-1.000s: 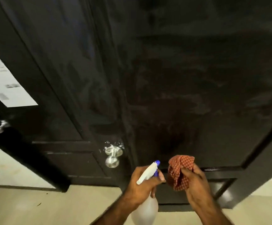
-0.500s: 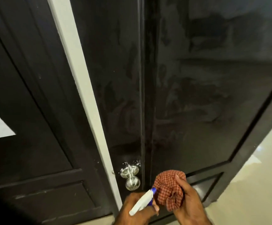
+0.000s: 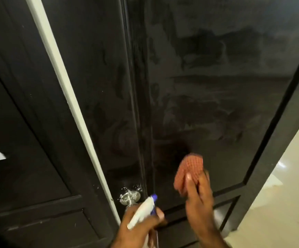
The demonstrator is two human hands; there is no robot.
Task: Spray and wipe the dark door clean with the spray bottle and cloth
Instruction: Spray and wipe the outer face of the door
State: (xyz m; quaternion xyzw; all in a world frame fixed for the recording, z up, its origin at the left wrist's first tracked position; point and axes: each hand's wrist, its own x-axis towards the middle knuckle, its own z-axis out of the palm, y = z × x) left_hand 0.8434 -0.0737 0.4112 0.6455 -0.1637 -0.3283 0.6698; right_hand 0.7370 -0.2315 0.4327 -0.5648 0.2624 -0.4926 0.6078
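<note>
The dark door (image 3: pixel 207 86) fills most of the view, its glossy panel streaked with hazy wipe marks. My right hand (image 3: pixel 199 199) grips a bunched red checked cloth (image 3: pixel 189 169) held up against the lower part of the panel; both are motion-blurred. My left hand (image 3: pixel 139 222) holds the white spray bottle (image 3: pixel 141 211) by its head, its blue nozzle pointing up toward the door. The bottle's body is hidden below the frame edge.
A silver round door knob (image 3: pixel 129 196) with white flecks sits just left of the bottle. A white frame strip (image 3: pixel 64 86) runs diagonally beside another dark panelled door (image 3: pixel 20 122) on the left. Pale tiled floor (image 3: pixel 279 194) shows at the right.
My right hand has lifted the cloth higher and to the right onto the panel. The view has drawn closer to the door. The left hand with the bottle stays low.
</note>
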